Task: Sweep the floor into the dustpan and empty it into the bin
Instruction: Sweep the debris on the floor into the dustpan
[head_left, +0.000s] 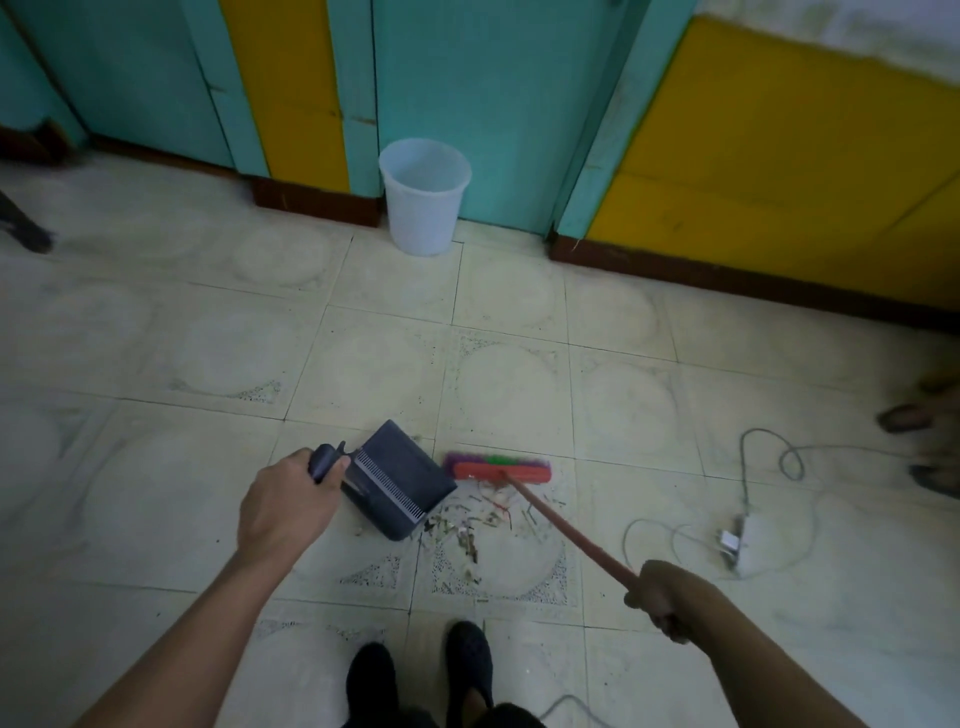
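Note:
My left hand (283, 506) grips the handle of a dark blue dustpan (400, 480), which sits tilted on the tiled floor with its mouth toward a scatter of debris (470, 522). My right hand (660, 592) grips the red broom stick (566, 530). The broom head (501, 470), red with purple and green bristles, rests on the floor just right of the dustpan and beyond the debris. A white plastic bin (423, 195) stands upright against the teal wall, well beyond the dustpan.
A white power adapter (740, 540) with loose cables lies on the floor to the right. Another person's feet (919, 415) show at the right edge. My own dark shoes (467, 660) stand just behind the debris. A dark object (26, 228) sits at far left.

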